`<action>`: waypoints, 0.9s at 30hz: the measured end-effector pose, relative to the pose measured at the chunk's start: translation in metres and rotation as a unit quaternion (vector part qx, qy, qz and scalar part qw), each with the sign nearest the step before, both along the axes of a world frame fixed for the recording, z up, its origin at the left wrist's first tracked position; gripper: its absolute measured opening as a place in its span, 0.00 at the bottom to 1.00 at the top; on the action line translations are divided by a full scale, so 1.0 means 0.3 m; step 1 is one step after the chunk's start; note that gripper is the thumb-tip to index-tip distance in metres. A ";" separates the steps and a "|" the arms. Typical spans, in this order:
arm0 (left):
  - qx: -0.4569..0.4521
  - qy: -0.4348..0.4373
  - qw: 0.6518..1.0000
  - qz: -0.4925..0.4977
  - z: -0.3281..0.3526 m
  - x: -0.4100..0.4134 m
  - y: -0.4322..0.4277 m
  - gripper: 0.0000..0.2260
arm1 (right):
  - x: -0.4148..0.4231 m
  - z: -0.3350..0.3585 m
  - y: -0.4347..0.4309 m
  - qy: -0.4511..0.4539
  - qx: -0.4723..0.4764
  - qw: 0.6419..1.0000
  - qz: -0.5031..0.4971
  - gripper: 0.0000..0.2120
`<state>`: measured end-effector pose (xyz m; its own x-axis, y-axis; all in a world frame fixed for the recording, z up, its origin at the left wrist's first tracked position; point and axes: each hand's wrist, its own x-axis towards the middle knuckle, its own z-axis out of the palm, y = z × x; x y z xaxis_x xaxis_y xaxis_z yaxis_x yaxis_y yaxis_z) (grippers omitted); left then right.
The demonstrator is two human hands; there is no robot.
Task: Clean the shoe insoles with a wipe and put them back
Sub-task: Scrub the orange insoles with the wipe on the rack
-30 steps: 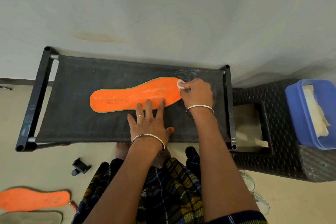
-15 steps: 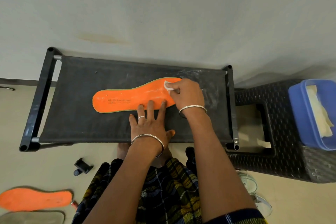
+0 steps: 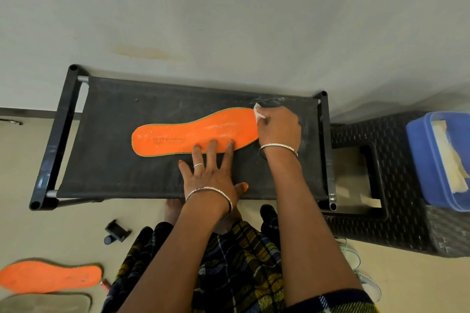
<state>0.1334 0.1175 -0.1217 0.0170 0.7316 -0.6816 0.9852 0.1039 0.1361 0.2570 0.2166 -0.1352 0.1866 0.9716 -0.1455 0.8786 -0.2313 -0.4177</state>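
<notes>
An orange insole (image 3: 183, 133) lies flat on a black fabric stool (image 3: 106, 160), toe end to the right. My left hand (image 3: 211, 173) presses straight fingers on the insole's near edge. My right hand (image 3: 278, 127) pinches a small white wipe (image 3: 258, 110) at the insole's toe end. A second orange insole (image 3: 48, 277) lies on the floor at the lower left, with a grey insole (image 3: 45, 303) just below it.
A dark woven stool (image 3: 407, 211) stands to the right, bearing a blue tub (image 3: 419, 160) with pale wipes (image 3: 450, 157) inside. A small black clip (image 3: 117, 231) lies on the floor. A shoe (image 3: 356, 262) shows beside my right arm. A wall rises behind the stool.
My right hand with the wipe slid left along the insole, then back right to the toe end. My left hand stayed pressing on the insole.
</notes>
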 end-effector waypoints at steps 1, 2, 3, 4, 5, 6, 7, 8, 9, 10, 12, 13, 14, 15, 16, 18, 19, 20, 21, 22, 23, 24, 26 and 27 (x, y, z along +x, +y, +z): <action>0.000 0.002 1.000 -0.001 0.000 0.000 0.000 0.41 | 0.001 -0.003 0.000 -0.002 -0.005 1.000 0.004 0.12; -0.001 0.004 1.000 -0.002 -0.001 -0.001 0.000 0.42 | -0.007 -0.002 -0.001 0.001 -0.011 1.000 0.027 0.14; -0.002 0.005 1.000 -0.003 -0.001 -0.001 0.000 0.42 | -0.019 -0.001 -0.003 0.008 -0.018 0.998 0.067 0.14; -0.003 0.007 1.000 -0.004 -0.002 -0.001 0.000 0.42 | -0.031 -0.003 -0.007 0.013 -0.028 0.993 0.116 0.15; -0.004 0.010 1.000 -0.006 -0.001 -0.001 -0.001 0.42 | -0.041 -0.006 -0.012 0.017 -0.037 0.986 0.161 0.15; -0.004 0.012 1.000 -0.009 0.000 0.000 -0.001 0.42 | -0.046 -0.007 -0.014 0.022 -0.045 0.981 0.185 0.14; -0.003 0.015 1.000 -0.010 0.001 0.001 -0.001 0.42 | -0.045 -0.003 -0.012 0.029 -0.046 0.983 0.176 0.13; -0.003 0.016 1.000 -0.010 0.001 0.001 -0.002 0.42 | -0.038 0.000 -0.005 0.028 -0.039 0.989 0.141 0.11; -0.002 0.017 1.000 -0.009 0.002 0.001 -0.004 0.42 | -0.025 0.002 0.002 0.016 -0.024 0.995 0.094 0.11; -0.002 0.018 1.000 -0.009 0.001 -0.001 -0.004 0.42 | -0.015 0.004 0.008 -0.006 -0.010 0.999 0.051 0.11; -0.005 0.018 1.000 -0.007 -0.002 -0.005 -0.006 0.43 | -0.015 0.001 0.009 -0.033 -0.012 0.999 0.035 0.12; -0.006 0.018 1.000 -0.006 -0.005 -0.008 -0.007 0.43 | -0.028 0.002 0.006 -0.026 -0.019 0.997 0.064 0.13; -0.006 0.019 1.000 -0.005 -0.009 -0.011 -0.007 0.43 | -0.045 0.002 0.001 -0.012 -0.025 0.994 0.108 0.14; -0.006 0.020 1.000 -0.004 -0.012 -0.012 -0.007 0.43 | -0.057 0.001 -0.004 0.003 -0.034 0.988 0.151 0.14; -0.006 0.020 1.000 -0.004 -0.014 -0.013 -0.008 0.43 | -0.066 -0.003 -0.009 0.014 -0.042 0.983 0.179 0.13; -0.006 0.019 1.000 -0.003 -0.017 -0.017 -0.011 0.42 | -0.062 -0.003 -0.004 0.018 -0.037 0.986 0.162 0.12; -0.008 0.018 1.000 0.000 -0.017 -0.021 -0.012 0.42 | -0.052 -0.003 0.003 0.010 -0.025 0.993 0.119 0.11; -0.011 0.017 1.000 0.004 -0.019 -0.024 -0.013 0.42 | -0.038 -0.001 0.009 -0.005 -0.012 0.998 0.069 0.11; -0.015 0.016 1.000 0.008 -0.020 -0.029 -0.014 0.42 | -0.026 0.001 0.012 -0.022 -0.006 0.999 0.028 0.12; -0.020 0.015 1.000 0.013 -0.022 -0.034 -0.014 0.41 | -0.020 0.002 0.013 -0.033 -0.008 0.999 0.010 0.13; -0.025 0.013 0.999 0.016 -0.023 -0.039 -0.015 0.41 | -0.024 0.002 0.011 -0.037 -0.014 0.999 0.020 0.13; -0.028 0.012 0.999 0.017 -0.024 -0.042 -0.016 0.41 | -0.037 0.006 0.007 -0.035 -0.023 0.998 0.050 0.13; -0.031 0.010 0.999 0.016 -0.025 -0.048 -0.018 0.40 | -0.078 0.015 -0.006 -0.017 -0.043 0.989 0.140 0.15; -0.033 0.010 0.999 0.014 -0.024 -0.049 -0.019 0.40 | -0.092 0.015 -0.011 -0.006 -0.051 0.982 0.179 0.15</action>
<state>0.1188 0.1118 -0.1288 -0.0176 0.6855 -0.7278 0.9844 0.1395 0.1075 0.2294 0.2133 -0.1307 -0.1629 0.9554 -0.2462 0.9159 0.0536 -0.3978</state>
